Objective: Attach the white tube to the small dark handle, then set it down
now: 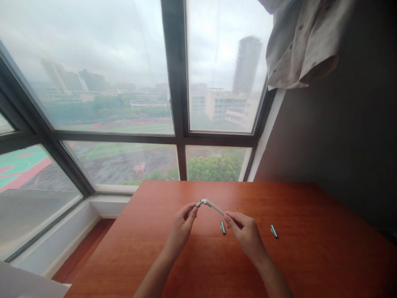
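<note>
A slim razor handle (216, 207), pale grey with a shiny metal joint, is held up over the table with a bend near its middle. My left hand (180, 227) pinches its left, metal end between thumb and fingers. On the other end, the pale shaft, my right hand (246, 232) has closed its thumb and fingers. Just left of my right hand lies a small razor blade cartridge (222, 227) with a green and white strip. A second razor blade cartridge (273, 231) rests farther right. The fingers partly cover both ends of the handle.
The reddish-brown wooden table (297, 207) stands against large windows with dark frames (178, 99). A light buttoned garment (305, 45) hangs at the upper right, before a dark wall (347, 136). At the left is a white sill (62, 244).
</note>
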Tool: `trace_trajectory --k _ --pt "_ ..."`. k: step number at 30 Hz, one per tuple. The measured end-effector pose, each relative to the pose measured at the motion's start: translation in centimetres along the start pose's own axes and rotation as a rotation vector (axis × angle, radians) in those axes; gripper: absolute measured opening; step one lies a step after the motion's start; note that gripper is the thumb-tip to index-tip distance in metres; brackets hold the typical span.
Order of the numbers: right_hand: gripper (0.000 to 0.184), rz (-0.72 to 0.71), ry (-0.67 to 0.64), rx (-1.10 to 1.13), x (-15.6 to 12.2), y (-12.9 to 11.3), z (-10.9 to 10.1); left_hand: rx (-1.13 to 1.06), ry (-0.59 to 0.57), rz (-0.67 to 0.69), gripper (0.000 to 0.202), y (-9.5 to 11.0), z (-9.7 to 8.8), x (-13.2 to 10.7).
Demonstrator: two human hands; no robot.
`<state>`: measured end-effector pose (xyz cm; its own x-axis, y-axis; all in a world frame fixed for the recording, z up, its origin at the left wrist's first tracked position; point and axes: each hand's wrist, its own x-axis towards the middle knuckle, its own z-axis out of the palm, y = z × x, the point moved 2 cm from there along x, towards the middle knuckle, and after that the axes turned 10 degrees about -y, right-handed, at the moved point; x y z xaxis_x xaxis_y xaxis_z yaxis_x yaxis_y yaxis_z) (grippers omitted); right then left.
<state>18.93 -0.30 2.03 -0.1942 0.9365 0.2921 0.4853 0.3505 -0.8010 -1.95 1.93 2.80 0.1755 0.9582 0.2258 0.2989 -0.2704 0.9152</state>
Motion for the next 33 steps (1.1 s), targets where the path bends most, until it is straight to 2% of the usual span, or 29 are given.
trace_trajectory --k 12,16,22,29,33 --pt "0.034 0.005 0.044 0.034 0.0 0.2 0.1 -0.128 -0.048 -0.065 0.039 -0.6 0.2 0.0" --pt "0.034 0.004 0.011 0.096 0.0 0.1 0.5 -0.292 -0.086 -0.134 0.042 -1.1 0.8 0.0" --pt "0.033 0.022 0.106 0.076 0.1 0.6 0.4 -0.642 -0.181 -0.248 0.046 -1.4 2.2 -0.1" --pt "0.032 0.014 0.107 0.132 -0.1 0.7 0.8 -0.797 -0.231 -0.305 0.044 -0.7 3.1 -0.6" --pt "0.030 0.008 0.134 0.074 0.0 0.6 0.6 -0.854 -0.235 -0.322 0.038 -0.3 3.4 -0.8"
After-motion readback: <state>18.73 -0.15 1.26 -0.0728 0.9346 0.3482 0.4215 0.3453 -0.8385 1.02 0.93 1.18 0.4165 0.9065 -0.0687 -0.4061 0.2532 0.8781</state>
